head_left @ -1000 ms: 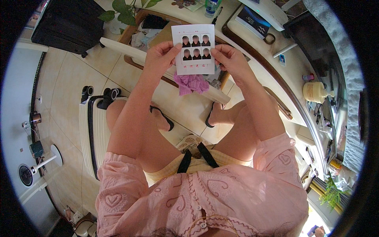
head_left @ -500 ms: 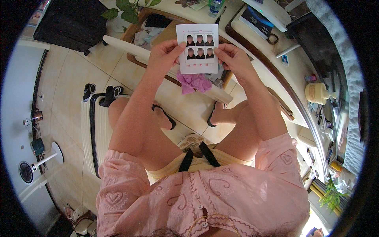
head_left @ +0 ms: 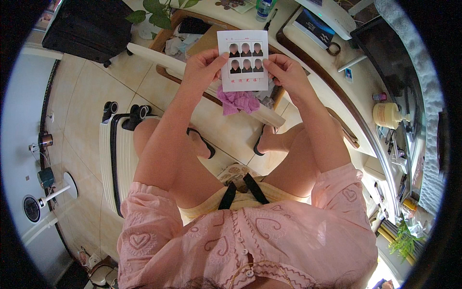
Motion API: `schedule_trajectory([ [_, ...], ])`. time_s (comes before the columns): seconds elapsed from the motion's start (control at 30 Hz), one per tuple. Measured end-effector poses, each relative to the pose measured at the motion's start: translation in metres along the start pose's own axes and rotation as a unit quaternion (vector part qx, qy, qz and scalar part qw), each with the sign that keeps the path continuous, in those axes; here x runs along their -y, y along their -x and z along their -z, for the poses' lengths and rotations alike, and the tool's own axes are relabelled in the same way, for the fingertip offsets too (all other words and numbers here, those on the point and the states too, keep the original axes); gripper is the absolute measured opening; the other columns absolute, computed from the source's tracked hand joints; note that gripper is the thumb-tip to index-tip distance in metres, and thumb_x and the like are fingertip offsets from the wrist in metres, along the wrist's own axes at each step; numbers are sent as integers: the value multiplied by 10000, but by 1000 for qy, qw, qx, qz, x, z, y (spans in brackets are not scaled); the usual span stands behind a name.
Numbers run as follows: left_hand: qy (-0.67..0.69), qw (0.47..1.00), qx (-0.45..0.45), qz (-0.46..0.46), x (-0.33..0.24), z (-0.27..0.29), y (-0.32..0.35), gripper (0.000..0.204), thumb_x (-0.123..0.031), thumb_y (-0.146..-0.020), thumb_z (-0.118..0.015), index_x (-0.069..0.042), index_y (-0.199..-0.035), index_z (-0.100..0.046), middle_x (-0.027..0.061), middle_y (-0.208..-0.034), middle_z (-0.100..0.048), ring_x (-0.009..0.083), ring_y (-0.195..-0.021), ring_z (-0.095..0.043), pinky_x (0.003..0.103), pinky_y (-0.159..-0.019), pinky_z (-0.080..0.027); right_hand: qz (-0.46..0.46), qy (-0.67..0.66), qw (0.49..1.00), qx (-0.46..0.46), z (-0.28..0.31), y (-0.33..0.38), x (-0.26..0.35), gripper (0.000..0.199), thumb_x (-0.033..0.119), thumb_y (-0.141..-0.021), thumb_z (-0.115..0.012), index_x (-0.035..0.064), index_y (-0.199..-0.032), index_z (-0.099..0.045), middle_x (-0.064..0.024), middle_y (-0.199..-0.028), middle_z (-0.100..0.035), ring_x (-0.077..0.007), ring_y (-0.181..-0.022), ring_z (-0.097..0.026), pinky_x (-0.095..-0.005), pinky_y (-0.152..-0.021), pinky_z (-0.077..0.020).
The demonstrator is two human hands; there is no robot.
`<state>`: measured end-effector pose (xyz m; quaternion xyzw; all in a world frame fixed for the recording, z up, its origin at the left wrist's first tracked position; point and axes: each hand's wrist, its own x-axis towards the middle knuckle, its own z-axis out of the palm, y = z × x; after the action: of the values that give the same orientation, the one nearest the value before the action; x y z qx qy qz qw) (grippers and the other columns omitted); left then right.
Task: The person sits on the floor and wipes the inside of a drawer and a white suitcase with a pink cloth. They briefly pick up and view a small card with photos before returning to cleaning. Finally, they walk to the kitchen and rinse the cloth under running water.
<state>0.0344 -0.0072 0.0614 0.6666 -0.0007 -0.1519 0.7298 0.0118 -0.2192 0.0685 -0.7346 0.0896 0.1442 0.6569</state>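
Photo sheet point(head_left: 243, 76): a white rectangle of paper, held facing us in the upper middle of our view, over an open drawer point(head_left: 273, 116). Six small portraits with dark clothing, in two rows of three, fill its centre, and there is red print above and below them. Our left hand point(head_left: 207, 66) pinches its left edge, thumb on the front and fingers curled behind. Our right hand point(head_left: 287, 73) pinches the right edge in the same way, slightly lower. Both hands are nearly closed, with only the paper between thumb and fingers.

Just below the sheet we see a crumpled purple cloth point(head_left: 238, 101) at the drawer's front. On the tiled floor point(head_left: 86, 89) to our left, a cream suitcase point(head_left: 126, 166) with black wheels is beside our left leg; a black case point(head_left: 86, 31) is farther off. To our right, on a curved white desk point(head_left: 332, 72), we find a pale yellow pump bottle point(head_left: 386, 114) near a dark monitor point(head_left: 390, 65). Green leaves point(head_left: 159, 18) hang at the upper left.
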Motion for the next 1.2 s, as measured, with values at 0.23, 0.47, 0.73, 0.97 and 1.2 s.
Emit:
schedule_trajectory([
  [0.23, -2, 1000, 4, 3, 0, 0, -2, 166, -207, -815, -601, -42, -815, -612, -45, -584, -485, 37, -493, -389, 195, -453, -287, 28, 12, 999, -20, -2, 1, 1, 173, 259, -812, -598, 108, -895, -605, 69, -662, -500, -23, -597, -410, -178, -533, -314],
  [0.47, -25, 1000, -7, 10, -2, -2, -1, 162, -219, -801, -622, -58, -818, -617, -37, -597, -505, 41, -493, -415, 195, -443, -311, 12, 24, 999, -35, 1, 0, 2, 212, 187, -805, -596, 5, -913, -595, -9, -727, -581, -78, -633, -483, -230, -602, -399],
  [0.73, -86, 996, 4, 8, -1, -1, -1, 162, -216, -805, -615, -54, -813, -613, -42, -588, -485, 37, -489, -393, 194, -441, -295, 32, 6, 999, -38, -1, 4, 6, 208, 184, -814, -584, 2, -913, -592, -9, -734, -582, -78, -629, -484, -223, -602, -398],
  [0.97, -20, 1000, 6, 11, -4, -5, 3, 154, -190, -815, -592, -37, -792, -601, -44, -572, -462, 36, -485, -372, 189, -449, -282, 33, 1, 999, -9, 1, 2, 2, 173, 243, -822, -580, 95, -909, -601, 60, -712, -534, -31, -609, -410, -180, -536, -318],
  [1.2, -36, 999, -10, 13, -7, -6, 4, 145, -184, -822, -584, -43, -790, -601, -49, -576, -465, 33, -492, -365, 188, -456, -270, 42, 39, 998, -33, 4, -2, 1, 263, 217, -792, -602, -14, -918, -590, -45, -766, -610, -90, -672, -529, -234, -631, -425],
])
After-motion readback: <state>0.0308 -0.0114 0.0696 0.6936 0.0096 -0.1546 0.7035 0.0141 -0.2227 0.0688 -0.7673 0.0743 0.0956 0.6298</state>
